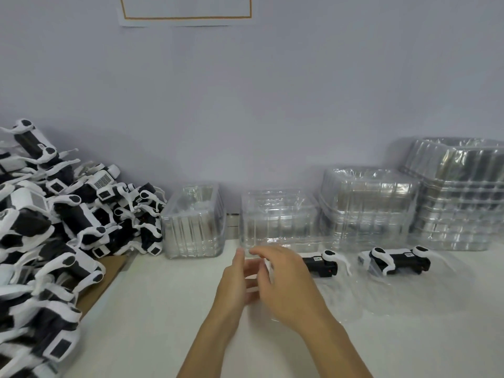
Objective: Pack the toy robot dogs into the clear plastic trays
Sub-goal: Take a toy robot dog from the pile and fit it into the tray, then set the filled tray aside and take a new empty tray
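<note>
A black-and-white toy robot dog (324, 264) lies on its side in a clear plastic tray (351, 306) on the white table; its front end is hidden behind my right hand (286, 282). My right hand hovers over it with fingers stretched out to the left, blurred. My left hand (236, 282) is just left of it, thumb up, its fingers partly hidden and blurred. A second toy robot dog (398, 259) lies further right in the clear plastic. A big pile of toy robot dogs (54, 214) fills the left side.
Stacks of empty clear trays stand along the wall: a narrow stack (193, 222), a low stack (278, 216), a taller stack (368, 203) and the tallest (458, 192) at the far right. Brown cardboard (109, 274) lies under the pile of dogs.
</note>
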Action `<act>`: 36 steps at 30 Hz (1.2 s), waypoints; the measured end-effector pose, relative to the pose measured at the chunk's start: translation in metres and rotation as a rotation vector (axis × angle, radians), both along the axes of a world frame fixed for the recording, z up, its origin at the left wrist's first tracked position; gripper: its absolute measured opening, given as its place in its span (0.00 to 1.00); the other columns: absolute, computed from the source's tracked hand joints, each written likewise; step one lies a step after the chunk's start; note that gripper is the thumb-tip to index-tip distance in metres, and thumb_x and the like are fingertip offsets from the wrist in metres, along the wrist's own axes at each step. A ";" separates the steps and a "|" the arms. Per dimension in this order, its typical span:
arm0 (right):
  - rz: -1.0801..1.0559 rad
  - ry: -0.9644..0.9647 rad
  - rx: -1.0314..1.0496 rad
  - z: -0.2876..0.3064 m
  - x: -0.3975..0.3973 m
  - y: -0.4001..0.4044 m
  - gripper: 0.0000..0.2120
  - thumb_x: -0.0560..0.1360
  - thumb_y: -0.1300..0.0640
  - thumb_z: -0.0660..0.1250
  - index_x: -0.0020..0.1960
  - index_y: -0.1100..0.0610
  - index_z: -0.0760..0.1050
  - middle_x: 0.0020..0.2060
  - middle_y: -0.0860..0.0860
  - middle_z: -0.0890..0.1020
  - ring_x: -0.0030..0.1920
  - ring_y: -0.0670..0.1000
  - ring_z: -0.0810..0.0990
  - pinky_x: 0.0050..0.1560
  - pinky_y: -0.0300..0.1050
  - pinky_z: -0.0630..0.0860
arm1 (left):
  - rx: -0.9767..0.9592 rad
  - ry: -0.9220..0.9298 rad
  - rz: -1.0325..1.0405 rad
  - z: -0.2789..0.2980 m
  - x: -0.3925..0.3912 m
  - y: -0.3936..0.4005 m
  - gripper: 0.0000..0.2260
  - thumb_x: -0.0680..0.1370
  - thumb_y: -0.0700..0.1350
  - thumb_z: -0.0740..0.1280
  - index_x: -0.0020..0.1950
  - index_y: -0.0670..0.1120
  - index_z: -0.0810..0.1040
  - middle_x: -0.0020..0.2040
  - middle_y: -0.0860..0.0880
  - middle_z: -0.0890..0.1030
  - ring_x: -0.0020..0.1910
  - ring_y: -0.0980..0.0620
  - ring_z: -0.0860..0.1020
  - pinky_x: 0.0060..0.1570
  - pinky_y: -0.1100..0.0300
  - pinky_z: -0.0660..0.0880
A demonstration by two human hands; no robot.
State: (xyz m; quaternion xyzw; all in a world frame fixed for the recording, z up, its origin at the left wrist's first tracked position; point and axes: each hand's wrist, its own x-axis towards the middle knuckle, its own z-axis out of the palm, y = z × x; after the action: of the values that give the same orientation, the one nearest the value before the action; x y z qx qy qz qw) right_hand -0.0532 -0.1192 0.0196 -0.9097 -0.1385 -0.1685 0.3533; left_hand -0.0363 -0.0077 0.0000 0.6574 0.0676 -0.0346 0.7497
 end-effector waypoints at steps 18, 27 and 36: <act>-0.375 0.052 -0.067 -0.001 0.010 -0.029 0.20 0.73 0.65 0.63 0.56 0.44 0.79 0.57 0.38 0.76 0.61 0.45 0.72 0.53 0.41 0.72 | 0.371 -0.385 0.333 0.009 0.013 0.003 0.10 0.80 0.36 0.65 0.45 0.49 0.81 0.44 0.51 0.82 0.39 0.61 0.77 0.37 0.72 0.71; -0.570 0.053 0.060 0.000 0.014 -0.066 0.20 0.70 0.70 0.64 0.50 0.48 0.83 0.53 0.46 0.82 0.54 0.53 0.78 0.51 0.48 0.75 | 1.148 -0.857 0.144 0.058 0.053 -0.021 0.12 0.78 0.41 0.64 0.62 0.45 0.78 0.60 0.48 0.75 0.61 0.49 0.71 0.54 0.53 0.73; -0.692 0.060 0.111 0.001 0.017 -0.088 0.20 0.69 0.70 0.65 0.49 0.47 0.83 0.50 0.51 0.82 0.50 0.58 0.77 0.55 0.54 0.74 | 1.733 -0.681 -0.164 0.078 0.099 -0.037 0.14 0.83 0.45 0.60 0.68 0.46 0.71 0.62 0.47 0.76 0.64 0.45 0.72 0.62 0.50 0.63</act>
State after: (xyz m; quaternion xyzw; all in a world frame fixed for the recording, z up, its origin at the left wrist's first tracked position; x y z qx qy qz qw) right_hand -0.0366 -0.2071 0.0205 -0.8866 0.1977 -0.2589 0.3283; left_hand 0.0623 -0.0446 0.0776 0.9646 -0.2000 0.1695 -0.0274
